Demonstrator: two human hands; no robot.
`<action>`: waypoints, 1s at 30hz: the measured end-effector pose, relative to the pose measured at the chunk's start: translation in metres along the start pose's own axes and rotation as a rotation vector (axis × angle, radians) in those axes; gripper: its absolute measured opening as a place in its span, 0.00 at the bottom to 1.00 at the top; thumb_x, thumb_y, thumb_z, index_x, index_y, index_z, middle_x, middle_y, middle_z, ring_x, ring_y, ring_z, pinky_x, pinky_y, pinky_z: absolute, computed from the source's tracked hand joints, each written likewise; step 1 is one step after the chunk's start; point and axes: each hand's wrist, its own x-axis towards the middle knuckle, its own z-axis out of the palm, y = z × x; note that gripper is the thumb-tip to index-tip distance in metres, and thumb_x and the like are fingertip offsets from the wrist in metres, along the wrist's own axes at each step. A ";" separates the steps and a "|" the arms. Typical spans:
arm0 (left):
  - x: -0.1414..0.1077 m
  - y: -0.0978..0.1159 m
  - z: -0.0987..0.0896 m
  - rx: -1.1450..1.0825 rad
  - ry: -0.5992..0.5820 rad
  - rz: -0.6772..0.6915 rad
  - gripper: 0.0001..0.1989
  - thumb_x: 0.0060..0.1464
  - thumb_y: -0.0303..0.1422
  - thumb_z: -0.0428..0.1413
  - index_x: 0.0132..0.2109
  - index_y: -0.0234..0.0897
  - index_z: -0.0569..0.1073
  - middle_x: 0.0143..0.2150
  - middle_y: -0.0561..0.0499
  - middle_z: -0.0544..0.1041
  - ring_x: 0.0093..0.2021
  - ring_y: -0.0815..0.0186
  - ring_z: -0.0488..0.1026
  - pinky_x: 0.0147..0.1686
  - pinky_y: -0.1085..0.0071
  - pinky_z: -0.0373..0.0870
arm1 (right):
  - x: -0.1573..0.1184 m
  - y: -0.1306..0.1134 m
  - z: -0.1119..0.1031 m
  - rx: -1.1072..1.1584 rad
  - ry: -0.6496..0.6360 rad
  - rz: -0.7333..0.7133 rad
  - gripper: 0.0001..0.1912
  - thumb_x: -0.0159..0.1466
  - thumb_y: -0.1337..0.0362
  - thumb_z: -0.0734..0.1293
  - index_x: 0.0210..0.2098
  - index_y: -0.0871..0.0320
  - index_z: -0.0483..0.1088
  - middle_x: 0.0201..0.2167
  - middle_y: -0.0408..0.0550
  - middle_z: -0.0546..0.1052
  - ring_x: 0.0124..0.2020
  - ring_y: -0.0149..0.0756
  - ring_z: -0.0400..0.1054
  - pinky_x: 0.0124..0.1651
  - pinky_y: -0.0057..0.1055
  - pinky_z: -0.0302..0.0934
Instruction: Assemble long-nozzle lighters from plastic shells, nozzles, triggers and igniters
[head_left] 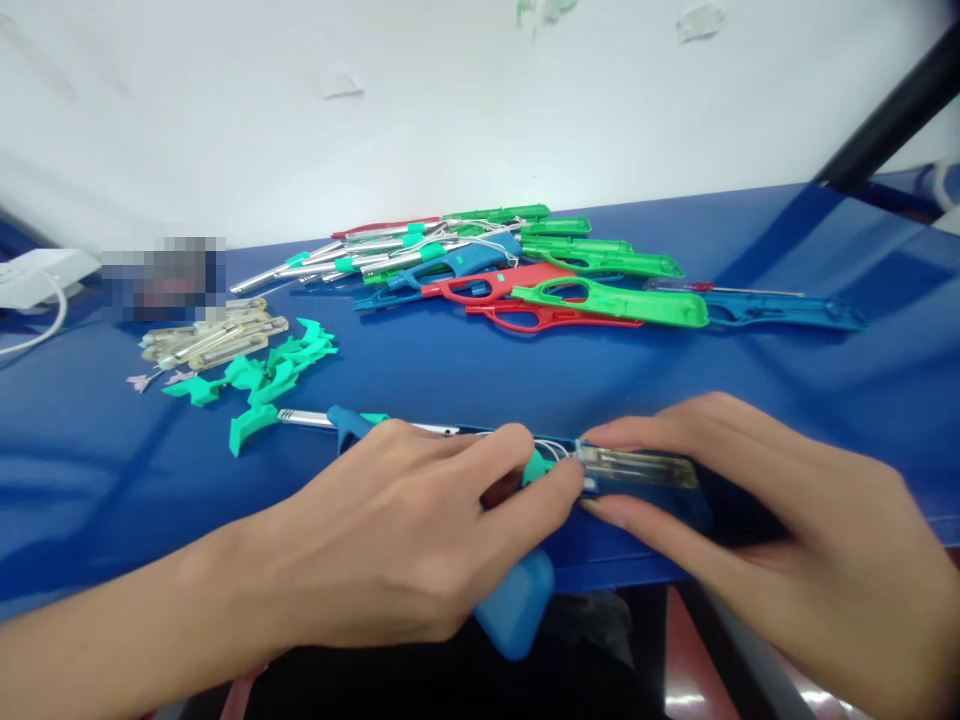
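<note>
The left hand (405,530), grip unclear, hides the middle of the blue lighter casing (349,427); the right hand (795,510) pinches its sides. Beyond that casing: green triggers (255,373), clear tanks (232,343), loose casings (637,303).

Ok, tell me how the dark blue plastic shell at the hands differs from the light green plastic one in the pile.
The dark blue plastic shell lies open side up with a silver metal tube along it; the light green plastic shell shows its smooth outer side. The blue shell is partly covered by the left hand; the green shell is untouched. Both are long.
</note>
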 end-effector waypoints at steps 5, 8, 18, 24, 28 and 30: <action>0.000 -0.001 0.002 0.019 -0.063 -0.002 0.25 0.65 0.24 0.45 0.68 0.34 0.62 0.43 0.48 0.75 0.28 0.64 0.69 0.23 0.67 0.65 | 0.000 0.000 0.001 0.012 0.003 0.010 0.11 0.72 0.51 0.71 0.52 0.43 0.75 0.42 0.38 0.84 0.41 0.37 0.80 0.44 0.34 0.72; 0.000 -0.002 0.002 0.013 -0.070 -0.008 0.26 0.61 0.24 0.48 0.66 0.35 0.65 0.43 0.48 0.74 0.28 0.64 0.68 0.24 0.68 0.65 | 0.001 0.000 0.000 0.000 0.008 -0.003 0.11 0.72 0.50 0.71 0.52 0.43 0.75 0.42 0.37 0.84 0.41 0.36 0.80 0.44 0.32 0.73; 0.006 0.000 -0.003 0.035 -0.139 -0.020 0.34 0.52 0.26 0.52 0.67 0.40 0.64 0.40 0.52 0.71 0.29 0.65 0.69 0.22 0.70 0.62 | -0.001 -0.002 0.000 -0.010 0.007 0.026 0.10 0.72 0.49 0.69 0.50 0.42 0.76 0.41 0.40 0.84 0.39 0.42 0.81 0.42 0.37 0.74; 0.009 -0.001 -0.002 -0.002 -0.114 -0.027 0.34 0.51 0.24 0.52 0.65 0.46 0.64 0.38 0.55 0.68 0.24 0.67 0.62 0.20 0.68 0.49 | -0.002 -0.004 0.001 0.013 -0.002 0.048 0.09 0.74 0.49 0.66 0.51 0.39 0.74 0.41 0.38 0.84 0.39 0.42 0.80 0.42 0.39 0.74; 0.010 0.001 -0.004 -0.020 -0.105 -0.052 0.33 0.51 0.24 0.52 0.64 0.46 0.66 0.38 0.54 0.68 0.23 0.68 0.59 0.20 0.68 0.45 | -0.003 -0.002 0.001 0.004 -0.002 0.044 0.10 0.74 0.49 0.68 0.52 0.41 0.74 0.41 0.39 0.83 0.39 0.41 0.80 0.42 0.38 0.73; 0.011 0.001 -0.005 -0.026 -0.101 -0.060 0.32 0.51 0.24 0.52 0.64 0.46 0.67 0.38 0.54 0.68 0.22 0.68 0.58 0.21 0.68 0.45 | -0.003 -0.001 0.002 0.003 0.001 0.049 0.11 0.73 0.48 0.68 0.52 0.41 0.74 0.41 0.39 0.83 0.38 0.41 0.80 0.42 0.38 0.73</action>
